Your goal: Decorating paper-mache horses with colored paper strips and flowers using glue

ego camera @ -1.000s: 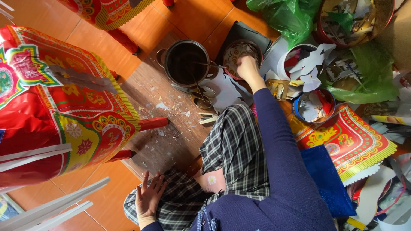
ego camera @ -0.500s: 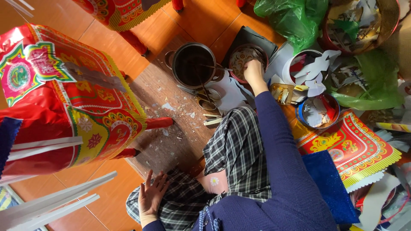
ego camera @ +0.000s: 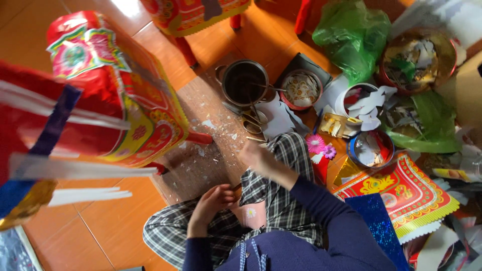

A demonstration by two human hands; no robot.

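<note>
The biggest thing in view is the red paper-covered box model (ego camera: 115,100), trimmed in yellow, green and pink, standing on thin red legs on the orange tile floor (ego camera: 95,236). White paper strips (ego camera: 80,168) jut from its near side. Everything else is placed from it.

To its right, across a patch of floor littered with white scraps, stands a dark metal pot (ego camera: 244,83). Just past that is a red-rimmed bowl (ego camera: 300,90) of pale cut-outs, with scissors (ego camera: 252,122) lying on the floor in front of the pot. Further right lie a green plastic bag (ego camera: 354,37), a round tin (ego camera: 371,149) and a red and gold printed paper sheet (ego camera: 401,198).

Below and right of the box, the person sits in checked trousers. The right hand (ego camera: 258,158) is raised over the knee, blurred, fingers closed around something small and pale; what it is cannot be told. The left hand (ego camera: 211,203) rests by the lap, fingers curled in around a small piece that is mostly hidden.

Whatever is held looks like light, thin craft paper. It would likely bend and tear easily, so a fingertip pinch at its edge would suit it better than a squeeze.
</note>
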